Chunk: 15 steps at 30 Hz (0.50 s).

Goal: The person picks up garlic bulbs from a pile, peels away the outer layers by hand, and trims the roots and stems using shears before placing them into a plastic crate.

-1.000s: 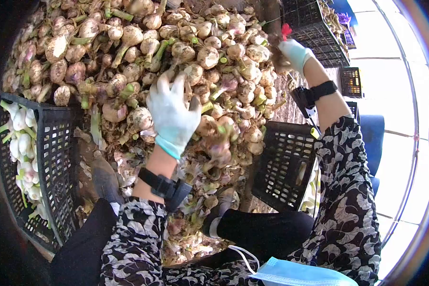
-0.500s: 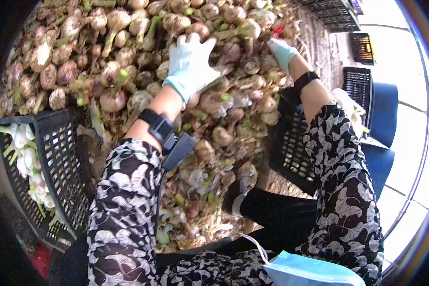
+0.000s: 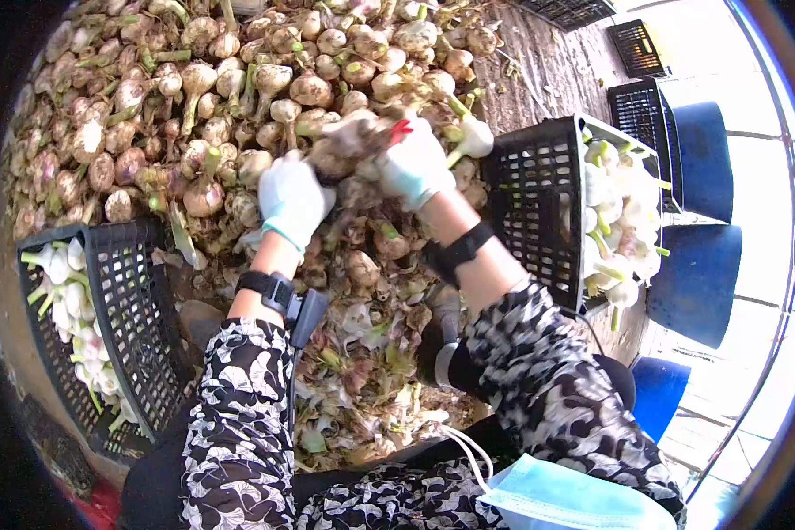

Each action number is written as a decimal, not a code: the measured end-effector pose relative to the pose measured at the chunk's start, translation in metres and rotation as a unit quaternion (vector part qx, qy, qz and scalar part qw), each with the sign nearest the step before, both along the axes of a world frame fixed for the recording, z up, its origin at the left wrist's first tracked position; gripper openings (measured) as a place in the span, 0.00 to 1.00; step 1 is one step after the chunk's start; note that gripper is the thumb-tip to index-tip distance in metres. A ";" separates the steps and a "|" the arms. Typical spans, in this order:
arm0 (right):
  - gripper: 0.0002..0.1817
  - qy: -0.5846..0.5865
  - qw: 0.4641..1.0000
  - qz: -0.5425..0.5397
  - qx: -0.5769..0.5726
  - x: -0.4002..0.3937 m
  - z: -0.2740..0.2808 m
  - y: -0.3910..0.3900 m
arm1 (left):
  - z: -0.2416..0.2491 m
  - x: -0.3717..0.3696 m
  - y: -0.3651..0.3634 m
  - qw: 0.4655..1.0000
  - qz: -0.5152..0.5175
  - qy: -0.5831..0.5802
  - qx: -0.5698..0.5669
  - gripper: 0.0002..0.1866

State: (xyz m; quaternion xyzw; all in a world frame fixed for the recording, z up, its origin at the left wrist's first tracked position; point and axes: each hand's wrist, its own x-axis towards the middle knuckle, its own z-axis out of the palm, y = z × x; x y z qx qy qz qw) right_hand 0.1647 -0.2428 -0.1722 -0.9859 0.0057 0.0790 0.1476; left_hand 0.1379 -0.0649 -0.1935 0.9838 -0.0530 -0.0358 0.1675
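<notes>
My left hand [image 3: 293, 199], in a white and mint glove, is curled closed against a dirt-covered garlic bulb [image 3: 331, 161] at the pile's near side. Facing it, my right hand [image 3: 418, 166] is gloved too and closed on a small red-ended object [image 3: 400, 132] whose kind is blurred. Between the hands, the brownish bulb and its stem are smeared by motion. A cleaner white garlic bulb [image 3: 475, 139] with a cut green stem lies just right of my right hand. The heap of unpeeled garlic [image 3: 203, 97] spreads beyond both hands.
A black crate [image 3: 534, 208] of white garlic stands on the right, another crate [image 3: 128, 291] on the left. Loose skins [image 3: 362, 344] cover the floor between my legs. Blue tubs [image 3: 693, 274] and more black crates [image 3: 638, 49] line the right. A blue face mask [image 3: 574, 495] hangs below.
My right hand has moved left and nearer, bringing the red-ended object beside my left hand. My left hand has drawn back and closed from spread fingers. The view has shifted, showing the right crate's garlic.
</notes>
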 end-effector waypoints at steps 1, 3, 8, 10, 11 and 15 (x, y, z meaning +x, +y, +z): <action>0.21 -0.048 0.996 -0.045 0.065 -0.020 -0.001 0.016 | 0.000 -0.008 0.004 0.989 0.121 0.078 -0.035 0.17; 0.28 -0.017 0.992 -0.065 0.106 -0.045 0.019 0.049 | 0.001 -0.035 0.021 0.994 0.104 0.028 -0.023 0.20; 0.30 0.076 0.982 -0.055 0.166 -0.026 0.079 0.018 | -0.004 -0.065 0.048 0.930 0.278 -0.155 -0.183 0.29; 0.24 -0.037 0.988 -0.147 -0.015 0.000 0.076 -0.013 | 0.019 -0.075 0.051 0.884 0.304 -0.171 -0.313 0.25; 0.25 -0.031 0.985 -0.155 -0.073 0.009 0.070 -0.032 | 0.008 -0.078 0.063 0.890 0.304 -0.168 -0.297 0.23; 0.26 0.080 0.980 -0.022 -0.183 0.011 0.032 -0.098 | 0.003 -0.099 0.068 0.848 0.252 -0.098 -0.456 0.20</action>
